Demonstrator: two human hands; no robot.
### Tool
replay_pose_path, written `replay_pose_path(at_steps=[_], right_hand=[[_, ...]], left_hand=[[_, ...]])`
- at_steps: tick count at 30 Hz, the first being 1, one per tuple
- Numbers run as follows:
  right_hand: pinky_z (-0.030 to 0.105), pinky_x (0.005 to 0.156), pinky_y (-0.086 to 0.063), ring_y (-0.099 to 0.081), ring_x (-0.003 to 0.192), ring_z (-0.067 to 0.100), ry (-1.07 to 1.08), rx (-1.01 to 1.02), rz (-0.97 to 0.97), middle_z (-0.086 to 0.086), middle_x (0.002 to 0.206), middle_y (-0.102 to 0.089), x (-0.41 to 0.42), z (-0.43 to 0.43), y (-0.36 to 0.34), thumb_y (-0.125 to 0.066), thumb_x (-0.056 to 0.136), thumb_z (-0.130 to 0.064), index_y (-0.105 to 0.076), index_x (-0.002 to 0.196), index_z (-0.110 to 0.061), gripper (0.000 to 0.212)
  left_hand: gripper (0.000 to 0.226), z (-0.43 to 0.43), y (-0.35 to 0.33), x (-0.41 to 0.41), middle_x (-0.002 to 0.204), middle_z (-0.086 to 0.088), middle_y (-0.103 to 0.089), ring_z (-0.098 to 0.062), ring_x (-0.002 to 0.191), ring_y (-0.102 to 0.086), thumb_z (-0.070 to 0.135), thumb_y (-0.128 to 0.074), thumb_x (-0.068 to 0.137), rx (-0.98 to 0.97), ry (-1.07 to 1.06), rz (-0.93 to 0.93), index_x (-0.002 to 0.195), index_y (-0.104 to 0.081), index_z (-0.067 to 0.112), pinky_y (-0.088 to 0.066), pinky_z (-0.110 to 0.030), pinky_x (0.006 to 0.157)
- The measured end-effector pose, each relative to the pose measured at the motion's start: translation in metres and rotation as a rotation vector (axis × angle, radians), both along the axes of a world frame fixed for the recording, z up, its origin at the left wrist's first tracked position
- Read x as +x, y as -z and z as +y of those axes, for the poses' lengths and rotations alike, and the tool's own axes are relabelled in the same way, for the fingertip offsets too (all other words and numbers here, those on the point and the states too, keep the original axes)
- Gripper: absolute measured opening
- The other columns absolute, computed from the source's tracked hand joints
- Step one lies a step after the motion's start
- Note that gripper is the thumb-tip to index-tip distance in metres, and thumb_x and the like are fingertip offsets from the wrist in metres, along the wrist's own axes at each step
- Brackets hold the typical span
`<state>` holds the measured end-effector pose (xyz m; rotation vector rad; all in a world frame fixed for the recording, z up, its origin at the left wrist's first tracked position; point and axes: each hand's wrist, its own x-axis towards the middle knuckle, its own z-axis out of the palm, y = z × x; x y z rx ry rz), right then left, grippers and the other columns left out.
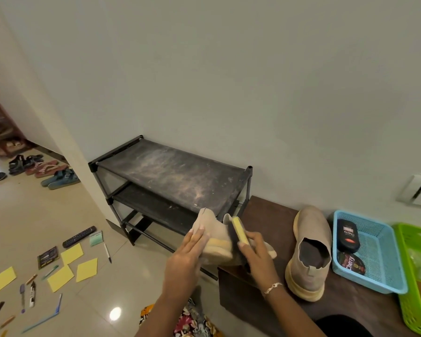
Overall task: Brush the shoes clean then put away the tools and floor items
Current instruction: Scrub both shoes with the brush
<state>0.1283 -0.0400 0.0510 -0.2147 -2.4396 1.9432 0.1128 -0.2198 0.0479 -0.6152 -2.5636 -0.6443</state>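
Note:
My left hand (185, 259) holds a beige slip-on shoe (213, 235) with a yellow sole, fingers laid along its side, in front of the black rack. My right hand (255, 251) grips a yellow-backed shoe brush (239, 230), its dark bristles against that shoe. The second beige shoe (310, 251) stands upright on the dark wooden table (260, 215), just right of my right hand. A blue basket (384, 278) holds a black polish bottle (348, 235) and a round Cherry polish tin (351, 264).
A dusty black two-shelf shoe rack (170, 176) stands against the wall. A green basket (416, 310) sits at the far right. On the floor at left lie yellow sticky notes (71, 252), several pens (107, 252), a remote (79, 236) and a black card (48, 257). Sandals (58, 178) line the hallway.

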Motion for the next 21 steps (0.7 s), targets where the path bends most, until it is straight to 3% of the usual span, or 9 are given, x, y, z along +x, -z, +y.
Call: replay_pose_path(at_steps=[3, 5, 8, 10, 12, 14, 17, 21], right_hand=[[0.017, 0.071, -0.047, -0.058, 0.082, 0.002, -0.168, 0.070, 0.221, -0.015, 0.094, -0.060, 0.010, -0.033, -0.019, -0.049, 0.087, -0.038, -0.047, 0.110, -0.034, 0.024], [0.016, 0.067, -0.045, -0.057, 0.076, 0.001, -0.175, 0.185, 0.237, -0.016, 0.088, -0.059, 0.011, -0.030, -0.016, -0.045, 0.087, -0.046, -0.043, 0.108, -0.040, 0.022], [0.027, 0.071, -0.044, -0.055, 0.083, 0.009, -0.064, 0.222, -0.068, -0.005, 0.102, -0.058, 0.004, 0.011, 0.008, -0.045, 0.095, -0.030, -0.044, 0.108, -0.034, 0.014], [0.027, 0.066, -0.040, -0.055, 0.082, 0.016, 0.060, 0.243, -0.184, 0.000, 0.098, -0.056, 0.002, 0.025, 0.016, -0.046, 0.095, -0.024, -0.047, 0.112, -0.025, 0.017], [0.020, 0.065, -0.041, -0.057, 0.087, 0.016, 0.050, 0.175, -0.068, -0.006, 0.095, -0.057, 0.005, 0.014, 0.009, -0.048, 0.094, -0.022, -0.048, 0.111, -0.023, 0.017], [0.016, 0.070, -0.044, -0.059, 0.088, 0.007, -0.096, 0.057, 0.097, -0.016, 0.096, -0.058, 0.014, -0.012, -0.010, -0.051, 0.094, -0.023, -0.048, 0.112, -0.027, 0.019], [0.016, 0.068, -0.043, -0.057, 0.077, 0.004, -0.216, 0.123, 0.207, -0.017, 0.085, -0.058, 0.025, -0.029, -0.018, -0.049, 0.088, -0.037, -0.046, 0.111, -0.034, 0.023], [0.029, 0.079, -0.047, -0.057, 0.087, 0.013, -0.115, 0.228, -0.070, -0.006, 0.098, -0.057, 0.011, 0.017, 0.009, -0.044, 0.096, -0.029, -0.043, 0.108, -0.035, 0.014]], left_hand=[[0.065, 0.000, 0.001, -0.001, 0.121, -0.002, -0.062, -0.026, 0.109, -0.061, 0.002, -0.087, 0.051, 0.028, 0.011, -0.012, 0.112, -0.067, 0.016, -0.059, -0.032, 0.072], [0.066, -0.002, 0.003, 0.003, 0.118, -0.002, -0.064, -0.025, 0.106, -0.063, 0.002, -0.089, 0.048, 0.009, 0.006, -0.006, 0.109, -0.068, 0.016, -0.059, -0.030, 0.068], [0.083, -0.004, 0.004, 0.009, 0.114, 0.002, -0.066, -0.023, 0.103, -0.064, 0.008, -0.092, 0.041, -0.019, 0.015, 0.014, 0.115, -0.059, 0.023, -0.057, -0.029, 0.067], [0.087, -0.003, 0.004, 0.011, 0.115, 0.002, -0.066, -0.024, 0.105, -0.063, 0.008, -0.092, 0.042, -0.019, 0.026, 0.013, 0.118, -0.053, 0.024, -0.058, -0.031, 0.067], [0.080, 0.000, 0.004, 0.010, 0.114, 0.000, -0.067, -0.025, 0.104, -0.064, 0.006, -0.092, 0.041, -0.044, 0.025, 0.019, 0.114, -0.063, 0.020, -0.058, -0.032, 0.067], [0.071, 0.002, 0.004, 0.008, 0.112, -0.002, -0.068, -0.026, 0.102, -0.065, 0.005, -0.092, 0.040, -0.068, 0.003, 0.023, 0.106, -0.069, 0.014, -0.057, -0.029, 0.067], [0.067, 0.000, 0.007, 0.009, 0.113, -0.004, -0.067, -0.026, 0.104, -0.064, 0.005, -0.092, 0.043, -0.067, -0.012, 0.009, 0.106, -0.070, 0.014, -0.057, -0.028, 0.067], [0.090, -0.002, 0.007, 0.021, 0.117, -0.001, -0.065, -0.028, 0.105, -0.063, 0.007, -0.092, 0.041, -0.080, 0.015, 0.022, 0.120, -0.051, 0.022, -0.059, -0.036, 0.068]])
